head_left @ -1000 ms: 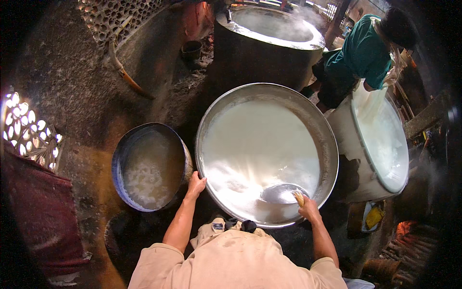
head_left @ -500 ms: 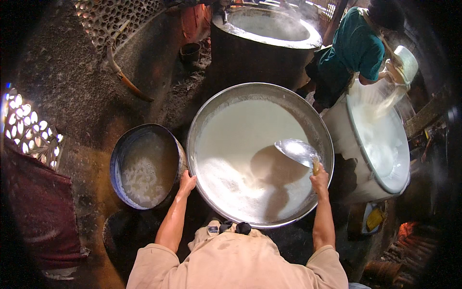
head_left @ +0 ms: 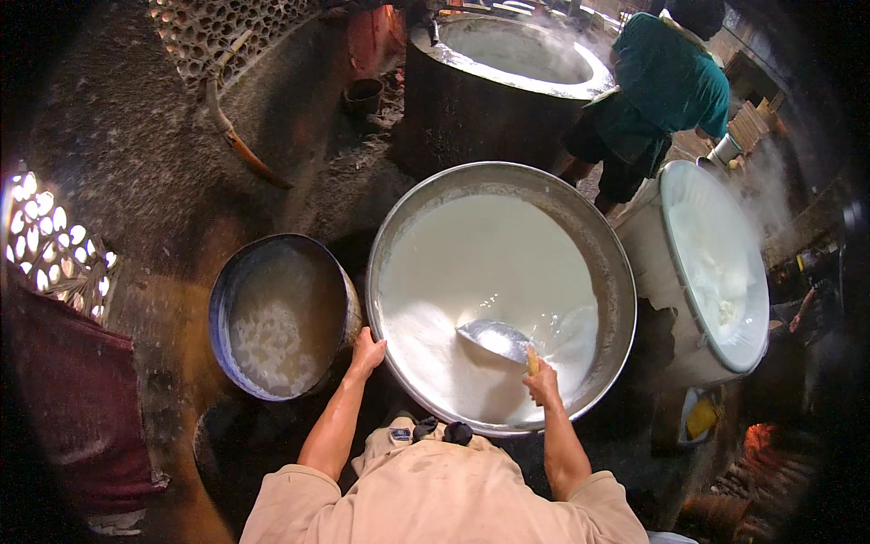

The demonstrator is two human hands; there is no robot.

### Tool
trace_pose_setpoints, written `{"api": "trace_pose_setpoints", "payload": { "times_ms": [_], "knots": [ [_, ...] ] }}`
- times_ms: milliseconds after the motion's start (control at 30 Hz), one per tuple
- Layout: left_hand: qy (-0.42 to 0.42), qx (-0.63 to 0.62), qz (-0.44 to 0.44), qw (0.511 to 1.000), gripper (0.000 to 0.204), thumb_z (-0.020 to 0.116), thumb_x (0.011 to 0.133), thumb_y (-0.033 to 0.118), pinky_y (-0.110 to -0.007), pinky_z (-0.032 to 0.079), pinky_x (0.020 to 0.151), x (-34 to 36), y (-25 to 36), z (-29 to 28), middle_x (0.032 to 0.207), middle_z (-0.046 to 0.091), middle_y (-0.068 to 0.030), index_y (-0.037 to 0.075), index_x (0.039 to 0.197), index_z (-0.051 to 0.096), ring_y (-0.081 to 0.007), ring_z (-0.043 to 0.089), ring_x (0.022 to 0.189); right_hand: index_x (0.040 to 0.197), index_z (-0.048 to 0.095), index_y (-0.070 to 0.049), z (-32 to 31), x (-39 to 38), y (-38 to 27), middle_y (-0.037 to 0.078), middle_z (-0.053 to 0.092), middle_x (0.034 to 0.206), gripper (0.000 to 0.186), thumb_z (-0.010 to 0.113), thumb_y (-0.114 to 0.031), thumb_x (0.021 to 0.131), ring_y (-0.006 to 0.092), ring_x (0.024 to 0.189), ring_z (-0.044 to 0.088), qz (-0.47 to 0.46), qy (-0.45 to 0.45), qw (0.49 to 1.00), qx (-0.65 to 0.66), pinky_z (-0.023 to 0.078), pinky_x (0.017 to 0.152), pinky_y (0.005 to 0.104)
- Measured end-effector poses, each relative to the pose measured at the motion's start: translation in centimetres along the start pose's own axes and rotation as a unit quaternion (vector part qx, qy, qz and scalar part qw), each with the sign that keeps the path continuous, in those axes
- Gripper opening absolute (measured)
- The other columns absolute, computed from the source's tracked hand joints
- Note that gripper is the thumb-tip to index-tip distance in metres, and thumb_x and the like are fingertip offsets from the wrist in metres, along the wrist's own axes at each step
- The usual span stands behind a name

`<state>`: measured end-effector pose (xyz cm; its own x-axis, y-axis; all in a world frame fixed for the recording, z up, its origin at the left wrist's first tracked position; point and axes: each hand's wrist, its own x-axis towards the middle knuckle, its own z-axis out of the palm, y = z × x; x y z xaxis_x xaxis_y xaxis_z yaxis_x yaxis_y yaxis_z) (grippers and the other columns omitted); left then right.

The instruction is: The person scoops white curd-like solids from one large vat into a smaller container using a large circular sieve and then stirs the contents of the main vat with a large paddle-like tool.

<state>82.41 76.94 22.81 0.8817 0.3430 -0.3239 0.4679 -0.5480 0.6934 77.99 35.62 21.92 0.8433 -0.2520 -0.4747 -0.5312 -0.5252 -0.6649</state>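
Note:
In front of me sits a wide round metal basin holding milky white liquid. My left hand is closed round its near left rim. Toward the near right of the basin, my right hand grips the short yellowish handle of a large metal ladle. The ladle's bowl is tilted and partly dipped in the liquid, with small bright splashes beside it. Just left of my left hand, next to the basin, stands a smaller dark-blue-rimmed tub with cloudy brownish liquid and patches of foam.
A tall white tub of steaming white liquid stands at the right. Behind it, a person in a green shirt is turned away. A large round vat steams at the far side. Glowing embers show at the lower right.
My right hand has swung the ladle left and nearer me, down into the liquid. My left hand stays on the rim. The co-worker has stopped pouring into the white tub and moved back.

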Motion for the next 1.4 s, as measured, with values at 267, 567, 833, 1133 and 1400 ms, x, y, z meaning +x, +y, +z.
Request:
{"api": "trace_pose_setpoints", "payload": {
  "times_ms": [267, 567, 833, 1133, 1400],
  "knots": [
    [-0.024, -0.022, 0.021, 0.999, 0.043, 0.065, 0.076, 0.020, -0.045, 0.044, 0.085, -0.1, -0.9, -1.0, 0.106, 0.058, -0.0278, -0.002, 0.108, 0.046, -0.0424, 0.055, 0.101, 0.119, 0.053, -0.009, 5.4, -6.9, -4.7, 0.010, 0.057, 0.060, 0.056, 0.061, -0.006, 0.063, 0.0181, 0.043, 0.055, -0.018, -0.068, 0.997, 0.007, 0.048, 0.040, 0.0338],
    [-0.070, -0.039, 0.031, 0.996, 0.041, 0.068, 0.075, 0.020, -0.046, 0.046, 0.079, 0.5, -2.5, -1.1, 0.097, 0.061, -0.0270, 0.000, 0.103, 0.047, -0.0429, 0.059, 0.094, 0.125, 0.051, -0.010, -1.5, -8.2, -20.4, 0.011, 0.062, 0.069, 0.059, 0.060, -0.005, 0.068, 0.0165, 0.048, 0.057, -0.051, -0.145, 0.985, -0.082, 0.047, 0.042, 0.0319],
    [-0.075, -0.044, -0.009, 0.996, 0.045, 0.066, 0.077, 0.022, -0.047, 0.044, 0.085, -0.3, -0.1, -2.1, 0.104, 0.059, -0.0281, -0.001, 0.110, 0.044, -0.0438, 0.056, 0.100, 0.112, 0.056, -0.009, 6.4, 4.3, -22.8, 0.020, 0.065, 0.082, 0.045, 0.055, -0.005, 0.067, 0.0343, 0.066, 0.064, -0.236, 0.065, 0.935, -0.259, 0.053, 0.059, 0.0411],
    [-0.070, -0.015, -0.015, 0.997, 0.047, 0.066, 0.078, 0.022, -0.046, 0.044, 0.087, 0.0, -0.8, -1.4, 0.108, 0.059, -0.0275, -0.002, 0.113, 0.045, -0.0423, 0.056, 0.103, 0.099, 0.059, 0.001, 5.9, 3.4, -13.0, 0.022, 0.065, 0.080, 0.032, 0.057, -0.005, 0.068, 0.0335, 0.065, 0.065, -0.289, 0.008, 0.897, -0.336, 0.054, 0.059, 0.0400],
    [-0.027, -0.035, 0.001, 0.999, 0.046, 0.065, 0.078, 0.019, -0.043, 0.044, 0.088, 0.0, -0.8, -0.3, 0.109, 0.059, -0.0259, -0.003, 0.114, 0.047, -0.0395, 0.056, 0.104, 0.102, 0.059, 0.001, 1.0, -0.1, -3.5, 0.025, 0.064, 0.087, 0.038, 0.059, -0.006, 0.065, 0.0374, 0.078, 0.064, -0.192, -0.029, 0.912, -0.361, 0.052, 0.067, 0.0444]
  ]
}}
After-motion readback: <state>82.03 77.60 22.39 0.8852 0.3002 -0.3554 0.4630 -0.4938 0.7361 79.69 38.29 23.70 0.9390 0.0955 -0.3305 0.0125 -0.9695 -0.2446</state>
